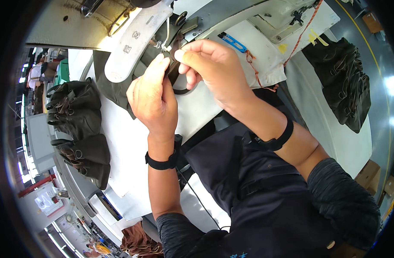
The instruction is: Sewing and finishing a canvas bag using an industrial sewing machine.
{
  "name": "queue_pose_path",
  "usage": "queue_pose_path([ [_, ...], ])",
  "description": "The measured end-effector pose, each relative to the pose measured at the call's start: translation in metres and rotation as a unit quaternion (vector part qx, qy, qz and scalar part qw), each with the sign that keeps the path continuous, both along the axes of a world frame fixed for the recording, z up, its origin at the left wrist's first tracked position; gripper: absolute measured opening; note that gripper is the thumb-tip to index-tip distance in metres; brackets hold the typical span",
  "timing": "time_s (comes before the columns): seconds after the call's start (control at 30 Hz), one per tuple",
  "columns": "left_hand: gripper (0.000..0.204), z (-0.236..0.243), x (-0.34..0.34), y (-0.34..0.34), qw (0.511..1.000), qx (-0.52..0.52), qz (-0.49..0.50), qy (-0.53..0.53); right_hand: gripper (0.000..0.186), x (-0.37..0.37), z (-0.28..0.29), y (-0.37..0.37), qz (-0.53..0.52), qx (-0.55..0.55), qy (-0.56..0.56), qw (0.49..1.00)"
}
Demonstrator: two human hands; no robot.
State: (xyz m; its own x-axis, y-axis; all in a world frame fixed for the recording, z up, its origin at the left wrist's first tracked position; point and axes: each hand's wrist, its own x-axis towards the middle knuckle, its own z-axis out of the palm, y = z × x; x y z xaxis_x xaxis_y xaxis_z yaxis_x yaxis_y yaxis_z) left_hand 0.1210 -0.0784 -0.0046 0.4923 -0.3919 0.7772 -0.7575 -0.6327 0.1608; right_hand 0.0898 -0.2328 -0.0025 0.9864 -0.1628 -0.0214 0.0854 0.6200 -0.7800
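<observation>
Dark blue clothing on the person's lap fills the lower right, with grey sleeves at both elbows and a black band on each wrist. Beyond the lap lies a white worktable that curves with the lens; part of a pale sewing machine rises at its far edge. On the table's left side sits a stack of dark brown leather-like pieces with looped straps, and a second heap of similar dark pieces rests on the right, beside a white cloth. Blue-handled snips lie near the machine, tied to an orange cord that trails across the cloth. A grey floor with a yellow line shows at upper right, and cardboard boxes stand at the right edge. Far left, a workshop hall with more benches and lights recedes into blur.

Both hands meet just under the machine head. The left hand pinches a dark zipper strip between thumb and fingertips, holding it from below. The right hand grips the same strip from above, fingers curled closed around it. The strip looks narrow and black-brown, with a row of small metallic teeth along one edge; it runs diagonally between the two hands, close to the needle area, above a dark olive fabric panel that lies on the table.
</observation>
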Motion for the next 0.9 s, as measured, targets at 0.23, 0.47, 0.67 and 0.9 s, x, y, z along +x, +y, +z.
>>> queue_pose_path([
  [0.23,0.037,0.0,0.002,0.0,1.0,-0.002,0.0,-0.011,0.016,0.0,-0.007,-0.001,0.006,-0.05,0.012,0.999],
  [0.47,0.036,0.0,0.002,0.002,1.0,-0.012,0.001,-0.002,0.015,0.02,0.033,-0.023,-0.152,-0.378,-0.161,0.899],
  [0.67,0.034,0.002,0.003,0.005,0.998,-0.046,-0.024,0.036,0.022,0.039,0.034,-0.023,-0.119,-0.429,-0.119,0.888],
  [0.9,0.032,0.003,0.004,0.006,0.998,-0.043,-0.034,0.044,0.021,0.044,0.018,-0.014,-0.193,-0.501,-0.12,0.835],
])
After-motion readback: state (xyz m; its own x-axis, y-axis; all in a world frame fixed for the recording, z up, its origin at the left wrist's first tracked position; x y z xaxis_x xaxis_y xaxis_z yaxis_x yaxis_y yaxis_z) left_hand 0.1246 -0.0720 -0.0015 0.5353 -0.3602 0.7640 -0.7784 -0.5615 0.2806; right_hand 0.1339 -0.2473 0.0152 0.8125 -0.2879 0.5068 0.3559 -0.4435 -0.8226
